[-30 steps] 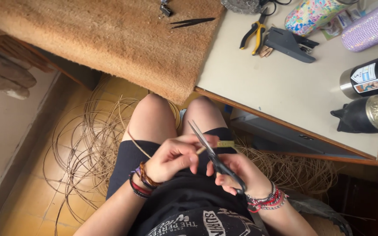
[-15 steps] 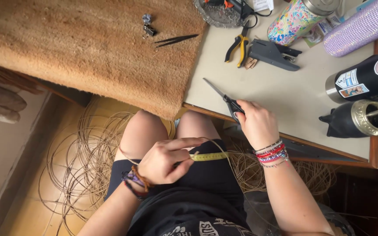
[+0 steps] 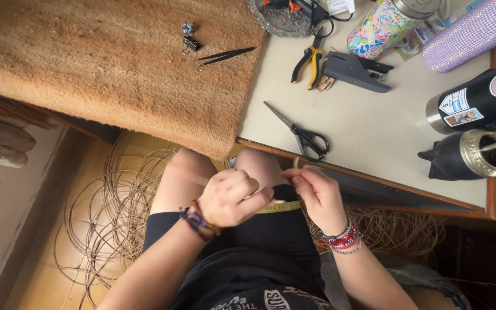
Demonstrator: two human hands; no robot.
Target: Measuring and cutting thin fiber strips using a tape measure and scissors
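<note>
Both forearms reach forward from the near edge and meet over the lap. The left hand (image 3: 232, 197) is curled into a loose fist, knuckles up, thumb and forefinger pinched toward the right. The right hand (image 3: 316, 192) sits just beside it, fingers bent and fingertips (image 3: 294, 175) drawn together, pointing left. Both wrists are bent slightly inward; the bare knees show just beyond the hands.

Home craft corner — pliers (image 3: 306, 62), scissors (image 3: 302, 134) on a worktable (image 3: 374, 138), wicker coils (image 3: 104, 218) on the floor
</note>
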